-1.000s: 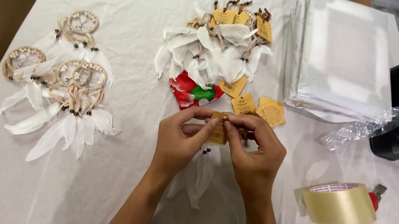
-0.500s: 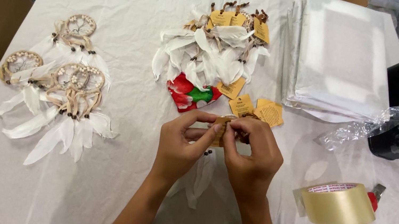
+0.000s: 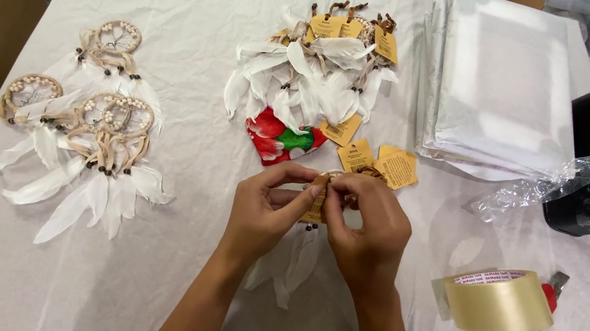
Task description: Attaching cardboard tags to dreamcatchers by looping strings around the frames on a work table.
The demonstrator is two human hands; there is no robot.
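Just above the tabletop (image 3: 202, 6), the left hand (image 3: 267, 213) and right hand (image 3: 372, 230) both pinch a yellow tag (image 3: 318, 197) on a small dreamcatcher (image 3: 295, 257); its feathers hang under the wrists, so a tug might bend them or tear the tag

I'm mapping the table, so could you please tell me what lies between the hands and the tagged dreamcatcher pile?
In the head view, a red floral cloth and loose yellow tags lie between the hands and the pile.
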